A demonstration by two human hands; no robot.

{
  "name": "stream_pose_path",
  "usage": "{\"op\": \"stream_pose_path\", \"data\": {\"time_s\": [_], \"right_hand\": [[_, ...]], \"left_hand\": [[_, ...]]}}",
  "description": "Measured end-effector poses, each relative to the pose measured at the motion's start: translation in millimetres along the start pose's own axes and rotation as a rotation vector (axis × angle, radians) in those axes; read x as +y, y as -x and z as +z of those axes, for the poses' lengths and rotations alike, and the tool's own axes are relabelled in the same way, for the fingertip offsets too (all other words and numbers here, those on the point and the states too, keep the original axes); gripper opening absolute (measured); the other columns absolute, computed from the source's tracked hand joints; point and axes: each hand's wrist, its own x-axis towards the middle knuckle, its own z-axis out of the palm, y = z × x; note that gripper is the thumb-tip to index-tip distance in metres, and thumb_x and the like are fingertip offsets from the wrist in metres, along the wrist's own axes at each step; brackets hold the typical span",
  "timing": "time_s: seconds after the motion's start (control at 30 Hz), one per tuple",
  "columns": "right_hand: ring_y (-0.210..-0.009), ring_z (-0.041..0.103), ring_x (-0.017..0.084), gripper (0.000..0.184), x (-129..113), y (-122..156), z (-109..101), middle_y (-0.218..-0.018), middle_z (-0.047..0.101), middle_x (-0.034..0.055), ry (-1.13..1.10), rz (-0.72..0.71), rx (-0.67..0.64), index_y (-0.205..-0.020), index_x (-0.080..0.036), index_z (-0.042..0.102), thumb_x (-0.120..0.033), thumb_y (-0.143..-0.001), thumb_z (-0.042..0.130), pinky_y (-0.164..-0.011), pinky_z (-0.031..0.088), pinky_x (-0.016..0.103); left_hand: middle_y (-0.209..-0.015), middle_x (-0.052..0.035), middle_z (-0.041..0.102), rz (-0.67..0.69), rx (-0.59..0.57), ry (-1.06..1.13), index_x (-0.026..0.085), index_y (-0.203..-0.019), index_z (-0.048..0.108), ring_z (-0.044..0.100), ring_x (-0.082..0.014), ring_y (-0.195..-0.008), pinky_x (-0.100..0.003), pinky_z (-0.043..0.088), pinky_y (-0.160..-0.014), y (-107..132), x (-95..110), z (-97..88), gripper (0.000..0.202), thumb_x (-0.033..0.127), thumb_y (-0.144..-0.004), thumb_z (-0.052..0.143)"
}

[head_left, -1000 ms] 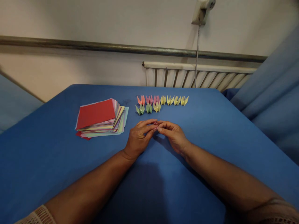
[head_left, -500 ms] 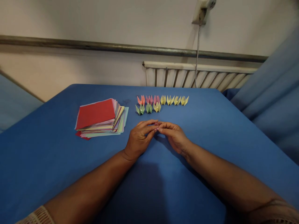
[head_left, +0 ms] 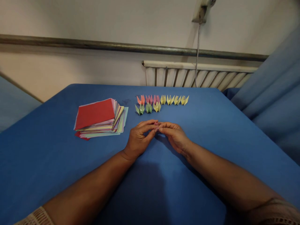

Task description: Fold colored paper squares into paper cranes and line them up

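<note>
My left hand (head_left: 138, 138) and my right hand (head_left: 174, 135) meet fingertip to fingertip over the blue table (head_left: 211, 140). Both pinch a small folded pink paper piece (head_left: 157, 126), mostly hidden by the fingers. Just beyond the hands stand two rows of small folded paper shapes (head_left: 161, 102) in orange, pink, yellow and green. To the left lies a stack of coloured paper sheets (head_left: 99, 118) with a red sheet on top.
A pale radiator (head_left: 199, 75) and a grey metal rail (head_left: 93, 45) run along the wall behind the table. A cord (head_left: 197, 53) hangs from a wall fitting. Blue fabric (head_left: 276, 87) rises at the right.
The hands keep pinching the pink piece with only slight finger movement; the view has shifted a little.
</note>
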Motion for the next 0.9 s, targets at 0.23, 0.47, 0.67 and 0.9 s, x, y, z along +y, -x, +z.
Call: {"op": "stream_pose_path", "data": {"time_s": [0.23,0.47,0.67,0.9], "right_hand": [[-0.084,0.061,0.015,0.007,0.1,2.6,1.1,-0.084,0.07,0.0016,-0.039,0.012,0.011,-0.072,-0.022,0.071,-0.026,-0.068,0.075,-0.089,0.044,0.035],[-0.096,0.061,0.018,0.011,2.9,1.1,4.3,-0.097,0.067,0.0028,0.048,-0.123,0.05,-0.071,-0.023,0.071,-0.031,-0.067,0.078,-0.095,0.043,0.038],[-0.091,0.061,0.018,0.01,0.1,0.8,1.9,-0.092,0.066,0.0042,0.406,-0.376,0.098,-0.073,-0.023,0.07,-0.032,-0.075,0.071,-0.091,0.046,0.038],[-0.079,0.06,0.015,0.016,2.1,1.3,0.9,-0.083,0.065,0.0029,0.375,-0.323,0.034,-0.08,-0.021,0.069,-0.034,-0.084,0.06,-0.079,0.047,0.033]], "left_hand": [[-0.107,-0.0066,0.071,-0.098,0.048,0.122,0.022,-0.087,0.075,0.066,-0.0199,-0.1,-0.036,0.049,-0.096,-1.5,-0.1,2.3,0.011,0.026,-0.079,0.068],[-0.105,-0.0063,0.071,-0.151,0.046,0.203,0.022,-0.086,0.075,0.065,-0.0199,-0.102,-0.037,0.048,-0.098,-2.7,-2.1,2.6,0.011,0.027,-0.079,0.069],[-0.105,-0.0058,0.071,-0.173,0.03,0.259,0.022,-0.086,0.075,0.065,-0.0192,-0.102,-0.036,0.047,-0.099,-2.7,-1.3,2.9,0.01,0.027,-0.079,0.069],[-0.106,-0.005,0.071,-0.239,0.035,0.275,0.021,-0.084,0.074,0.064,-0.019,-0.102,-0.034,0.048,-0.096,-3.5,1.1,1.9,0.011,0.029,-0.081,0.067]]}}
